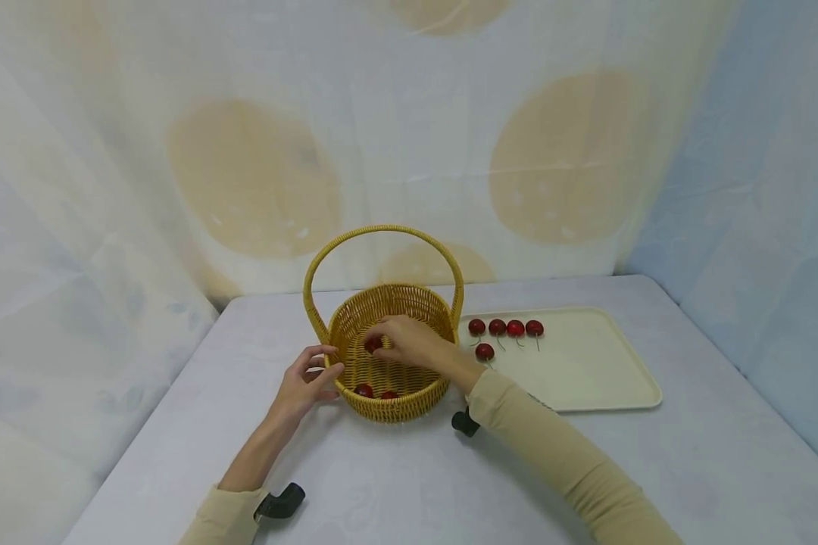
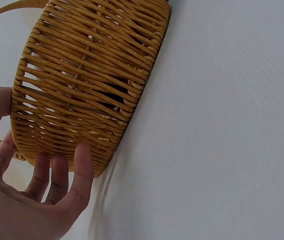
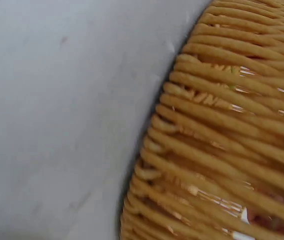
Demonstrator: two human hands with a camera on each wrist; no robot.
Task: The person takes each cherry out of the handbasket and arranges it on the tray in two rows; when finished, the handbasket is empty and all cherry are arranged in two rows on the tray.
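A yellow woven basket (image 1: 395, 409) with a tall arched handle stands on the table. My right hand (image 1: 409, 341) reaches inside it and pinches a dark red cherry (image 1: 373, 344) low over the basket's floor; whether the cherry touches the floor is hard to tell. Two more cherries lie inside by the near wall, one cherry (image 1: 363, 390) left of the other cherry (image 1: 389, 394). At the basket's left side, my left hand (image 1: 307, 382) rests its spread, loosely bent fingers against the wickerwork (image 2: 82, 90). In the right wrist view only the basket's outer wall (image 3: 222, 130) shows, without the hand.
To the right of the basket lies a cream tray (image 1: 586, 363). Several stemmed cherries sit at its left end, most in a row along the back, with one cherry (image 1: 485, 352) in front. Patterned cloth (image 1: 409, 151) hangs behind the white table (image 1: 382, 484).
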